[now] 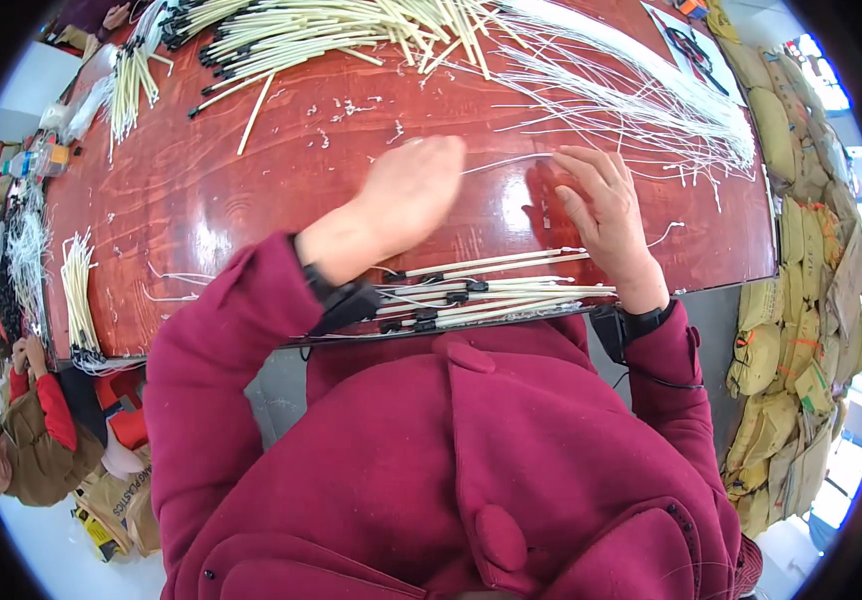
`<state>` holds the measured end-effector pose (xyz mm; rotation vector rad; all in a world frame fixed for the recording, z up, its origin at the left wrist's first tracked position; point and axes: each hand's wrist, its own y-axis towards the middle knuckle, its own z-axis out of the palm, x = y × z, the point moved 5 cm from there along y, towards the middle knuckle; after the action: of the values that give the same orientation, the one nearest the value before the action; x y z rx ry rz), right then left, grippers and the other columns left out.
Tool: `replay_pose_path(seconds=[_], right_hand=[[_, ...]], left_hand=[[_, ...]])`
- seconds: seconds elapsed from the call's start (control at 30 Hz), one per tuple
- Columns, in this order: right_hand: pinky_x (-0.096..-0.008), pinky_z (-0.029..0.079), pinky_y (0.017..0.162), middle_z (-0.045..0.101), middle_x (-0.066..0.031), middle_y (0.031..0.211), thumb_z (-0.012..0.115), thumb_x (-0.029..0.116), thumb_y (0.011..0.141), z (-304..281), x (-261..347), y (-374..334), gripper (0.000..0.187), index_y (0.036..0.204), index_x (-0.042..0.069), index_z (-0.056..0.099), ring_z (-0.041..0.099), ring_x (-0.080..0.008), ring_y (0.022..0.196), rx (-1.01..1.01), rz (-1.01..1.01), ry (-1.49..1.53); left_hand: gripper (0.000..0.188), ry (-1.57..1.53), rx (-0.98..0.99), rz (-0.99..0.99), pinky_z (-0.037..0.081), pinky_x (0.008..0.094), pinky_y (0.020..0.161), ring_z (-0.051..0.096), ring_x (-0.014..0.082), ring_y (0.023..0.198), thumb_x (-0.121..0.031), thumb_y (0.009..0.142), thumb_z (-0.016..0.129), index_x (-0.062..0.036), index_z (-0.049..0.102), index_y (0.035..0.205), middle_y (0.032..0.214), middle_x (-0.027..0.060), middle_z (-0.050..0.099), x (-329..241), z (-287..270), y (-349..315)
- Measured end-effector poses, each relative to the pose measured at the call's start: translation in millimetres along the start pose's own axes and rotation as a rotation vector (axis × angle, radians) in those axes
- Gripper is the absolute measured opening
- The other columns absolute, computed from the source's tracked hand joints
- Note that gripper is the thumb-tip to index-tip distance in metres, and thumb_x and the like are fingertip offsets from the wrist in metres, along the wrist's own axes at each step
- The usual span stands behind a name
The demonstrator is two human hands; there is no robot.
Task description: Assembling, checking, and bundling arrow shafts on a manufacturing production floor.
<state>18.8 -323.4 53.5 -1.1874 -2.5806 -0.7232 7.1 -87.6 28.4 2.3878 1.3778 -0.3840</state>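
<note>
Over the middle of the red table, a thin white cord (pixel 501 163) stretches between my two hands. My left hand (pixel 406 200) is closed round its left end; this hand is slightly blurred and its fingertips are hidden. At the other end the cord meets the curled fingers of my right hand (pixel 603 205), which grip it with the thumb held apart. Just in front of me, along the near table edge, lie several pale cream sticks (pixel 511 290) with black clips (pixel 458 290) and loose white cords among them.
A heap of cream sticks with black ends (pixel 331 35) lies at the back, beside a wide spread of white cords (pixel 641 95). Smaller stick bundles (pixel 78 290) are on the left. Stacked sacks (pixel 801 270) line the right side. Another person (pixel 36 430) sits at far left.
</note>
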Motion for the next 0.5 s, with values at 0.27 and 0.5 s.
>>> replay_pose_path(seconds=[0.27,0.5], right_hand=[[-0.0449,0.041,0.106,0.056,-0.0138,0.143,0.069,0.016,0.092,31,35,22,0.051,0.140,0.003,0.059,0.053,-0.0347,0.120,0.127,-0.109,0.007],[-0.0487,0.036,0.112,0.047,-0.0158,0.153,0.057,0.045,0.098,52,48,19,0.066,0.144,-0.002,0.052,0.046,-0.0387,0.129,0.269,-0.208,-0.050]], left_hand=[[0.011,-0.003,0.078,-0.319,0.047,0.0526,0.071,0.062,0.0456,0.085,-0.006,0.094,0.060,-0.0007,0.051,0.097,0.084,0.0219,0.064,62,-39,-111],[0.012,-0.023,0.023,-0.315,0.048,0.0523,0.071,0.063,0.0447,0.085,-0.006,0.094,0.061,-0.0009,0.051,0.097,0.086,0.0217,0.064,71,-40,-123]])
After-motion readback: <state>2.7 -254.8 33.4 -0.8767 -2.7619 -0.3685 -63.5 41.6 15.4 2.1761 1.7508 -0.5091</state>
